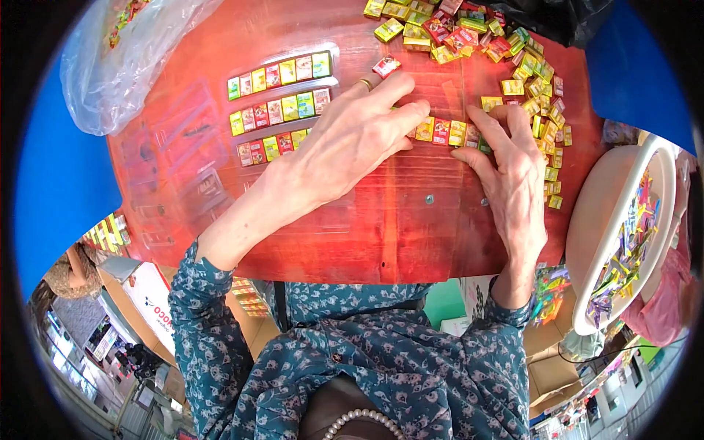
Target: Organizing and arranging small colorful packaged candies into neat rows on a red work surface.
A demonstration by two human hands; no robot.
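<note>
A short row of small candy-sized boxes point(441, 132), yellow, red and green, stands side by side on the red table between my hands. My left hand point(352, 136), a ring on one finger, closes its fingertips at the row's left end and hides the boxes there. At the right end, my right hand point(506, 150) has its thumb and fingers closed around the last boxes, a green one among them. A single red box point(386, 66) lies just beyond my left fingers. Left of my left hand are three filled rows of boxes point(276, 111) in transparent trays, the nearest partly covered by my forearm.
Loose boxes point(535, 73) heap along the table's far right side. Several transparent plastic trays point(198, 183) lie at the left, below a plastic bag point(125, 66). A white basin point(587, 242) of colourful wrapped pieces stands off the right edge. A black bag point(561, 18) sits at the back.
</note>
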